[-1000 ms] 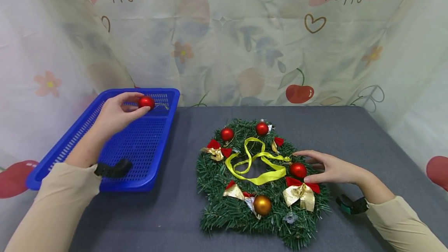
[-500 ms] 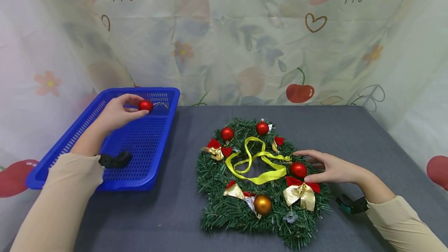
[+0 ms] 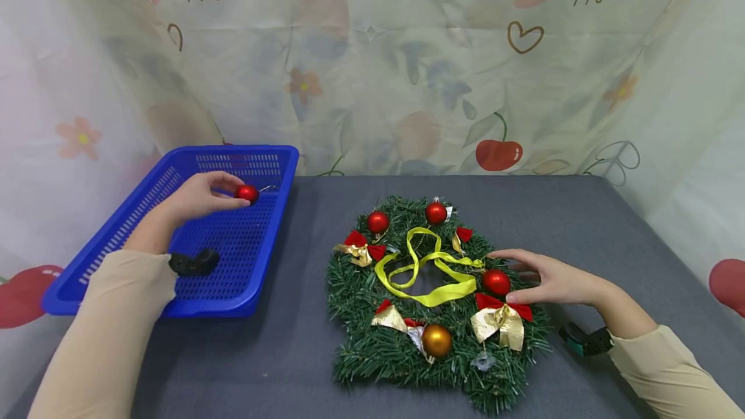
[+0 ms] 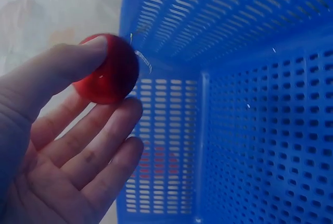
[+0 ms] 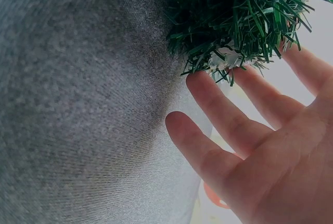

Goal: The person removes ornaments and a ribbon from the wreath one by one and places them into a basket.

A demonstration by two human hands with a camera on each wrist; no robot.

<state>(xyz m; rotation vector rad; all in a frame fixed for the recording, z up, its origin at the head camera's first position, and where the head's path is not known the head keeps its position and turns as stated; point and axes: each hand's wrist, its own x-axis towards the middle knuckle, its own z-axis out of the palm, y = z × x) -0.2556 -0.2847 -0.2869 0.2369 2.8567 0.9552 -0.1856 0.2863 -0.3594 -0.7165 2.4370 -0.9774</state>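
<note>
A red Christmas bauble (image 3: 247, 194) is pinched between the thumb and fingertips of my left hand (image 3: 200, 198), above the blue plastic basket (image 3: 270, 238). In the left wrist view, a thin silvery hanger sticks out from the bauble (image 4: 109, 70). At the right edge of the green wreath (image 3: 361, 302), my right hand (image 3: 567, 283) rests with its fingers spread, beside a red bauble (image 3: 496, 282) and a red and gold bow (image 3: 502, 323). Its fingertips touch the greenery (image 5: 234, 21) in the right wrist view; the fingers there look fairly straight.
Bows, more red baubles (image 3: 436, 213), a gold bauble (image 3: 436, 341) and a yellow ribbon (image 3: 433, 299) decorate the wreath. Grey cloth (image 3: 302, 341) covers the table. A printed curtain (image 3: 372, 83) hangs behind it.
My left hand has lowered slightly toward the basket's inside with the red bauble still pinched. The right hand and the wreath have stayed in place.
</note>
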